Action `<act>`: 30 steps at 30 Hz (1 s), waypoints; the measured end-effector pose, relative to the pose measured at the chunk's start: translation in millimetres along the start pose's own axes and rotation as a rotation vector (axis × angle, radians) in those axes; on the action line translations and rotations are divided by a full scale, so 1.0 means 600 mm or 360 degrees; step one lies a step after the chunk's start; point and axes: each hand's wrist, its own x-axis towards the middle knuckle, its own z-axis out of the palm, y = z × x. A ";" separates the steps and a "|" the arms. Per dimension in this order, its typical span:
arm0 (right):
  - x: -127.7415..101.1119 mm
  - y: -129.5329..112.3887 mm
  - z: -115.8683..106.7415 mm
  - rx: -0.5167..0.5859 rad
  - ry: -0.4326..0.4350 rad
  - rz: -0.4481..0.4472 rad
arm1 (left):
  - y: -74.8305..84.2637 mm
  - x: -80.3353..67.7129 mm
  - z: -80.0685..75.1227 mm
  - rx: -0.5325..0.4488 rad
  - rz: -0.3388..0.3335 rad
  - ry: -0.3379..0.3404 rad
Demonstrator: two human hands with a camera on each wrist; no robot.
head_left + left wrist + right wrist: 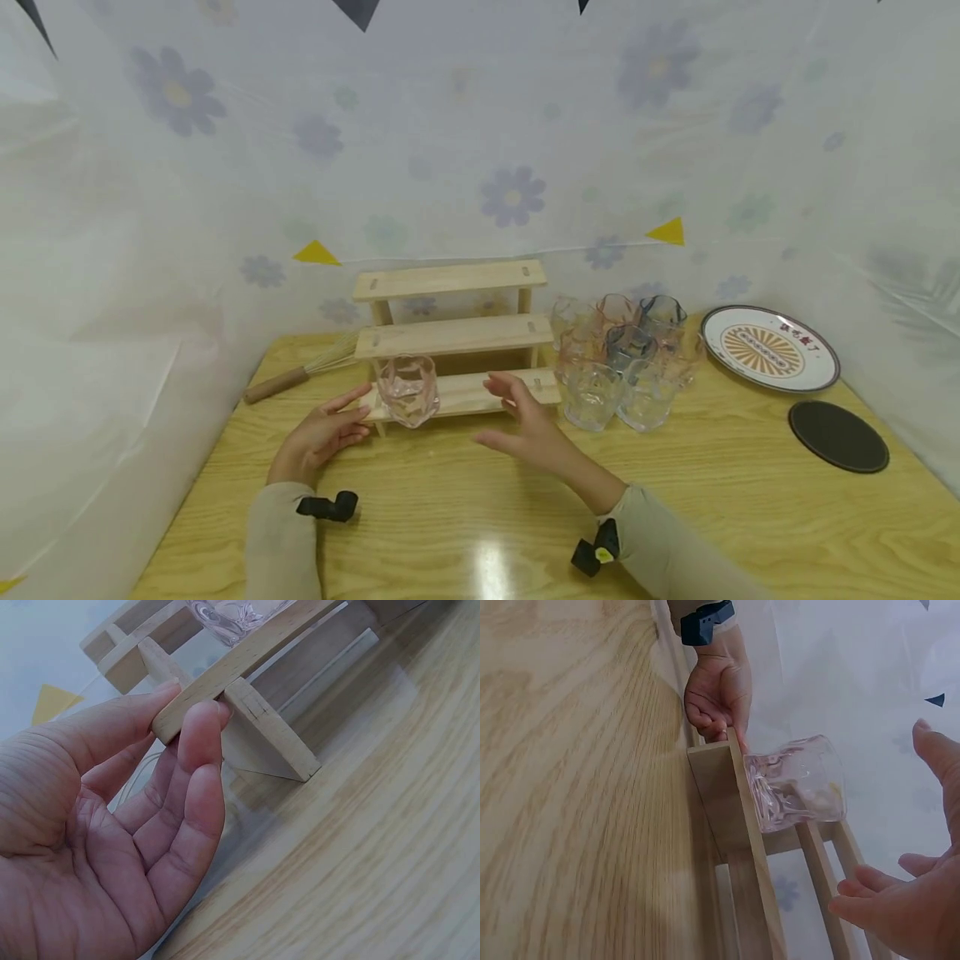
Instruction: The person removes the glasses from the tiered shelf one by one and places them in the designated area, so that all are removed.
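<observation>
**A:** Pink glass [407,389] sits on the lowest step of the wooden stepped shelf [450,336], near that step's left end. Upright, nobody holding it.

**B:** Hands?

**A:** Left hand [318,433] is at the left end of the bottom board. Fingers mostly straight, thumb and fingertips [201,724] touching the board's end edge. Light contact, not wrapped round it. Right hand [525,421] hovers in front of the bottom step, right of the glass, fingers spread and relaxed, holding nothing and touching nothing as far as the right wrist view shows.

**B:** Gap between right hand and the glass?

**A:** Near but apart. Clear air between them in both the head and right wrist views.

**B:** What's around?

**A:** Cluster of glasses [622,371] just right of the shelf, packed tight against each other. Some clear, some pinkish, a couple bluish. The front-left one stands just beside the shelf's right end. A whisk [300,373] with a wooden handle lies on the table [750,508] left of the shelf, partly behind it. A round plate [770,347] with an orange sunburst pattern is far right at the back; a dark round coaster [837,436] lies in front of it.

**B:** Counts?

**A:** Shelf: one, three steps. Glass on the shelf: one. Cluster: about eight, exact number hard to tell because they overlap and are see-through. Whisk one, plate one, coaster one.

**B:** Anything in the way of the glass?

**A:** No. The two upper steps are bare, and the step right of the glass is open.
</observation>
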 end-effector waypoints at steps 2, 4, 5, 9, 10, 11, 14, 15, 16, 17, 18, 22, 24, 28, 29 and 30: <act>0.013 0.001 0.013 0.0015 -0.0036 0.0044 | 0.000 0.000 0.001 0.0001 -0.0001 0.0008; 0.026 -0.001 0.025 0.0023 -0.0059 0.0069 | 0.000 0.000 0.002 0.0000 -0.0003 0.0005; 0.032 -0.001 0.030 0.0018 -0.0067 0.0077 | 0.000 0.001 0.002 -0.0004 -0.0005 0.0008; 0.061 -0.001 0.047 -0.0064 -0.0111 0.0079 | 0.000 0.002 0.002 0.0010 -0.0005 0.0004; 0.067 0.000 0.051 -0.0088 -0.0124 0.0093 | 0.001 0.003 0.001 0.0018 -0.0005 0.0005; 0.074 0.002 0.054 -0.0107 -0.0136 0.0105 | 0.001 0.003 0.001 0.0022 -0.0005 0.0008; 0.092 0.007 0.066 -0.0127 -0.0146 0.0159 | 0.001 0.003 -0.001 0.0025 -0.0006 0.0007; 0.098 0.009 0.069 -0.0127 -0.0148 0.0172 | 0.001 0.003 -0.001 0.0019 -0.0006 0.0010; 0.105 0.010 0.073 -0.0128 -0.0143 0.0170 | 0.002 0.003 -0.002 0.0013 -0.0007 0.0011; 0.111 0.011 0.076 -0.0128 -0.0141 0.0167 | 0.002 0.003 -0.002 0.0005 -0.0006 0.0013; 0.117 0.013 0.080 -0.0127 -0.0138 0.0165 | 0.002 0.002 -0.002 0.0001 -0.0004 0.0012; 0.135 0.017 0.094 -0.0107 -0.0152 0.0152 | 0.002 0.002 -0.002 -0.0011 0.0001 0.0010; 0.142 0.020 0.101 -0.0056 -0.0160 0.0171 | 0.002 0.001 -0.002 -0.0007 0.0003 0.0011; 0.149 0.025 0.115 0.0045 -0.0144 0.0212 | 0.002 0.002 -0.001 0.0004 0.0000 0.0008; 0.150 0.026 0.117 0.0060 -0.0133 0.0212 | 0.002 0.002 -0.001 0.0005 -0.0001 0.0007; 0.150 0.026 0.119 0.0073 -0.0119 0.0215 | 0.002 0.002 -0.001 0.0006 -0.0001 0.0008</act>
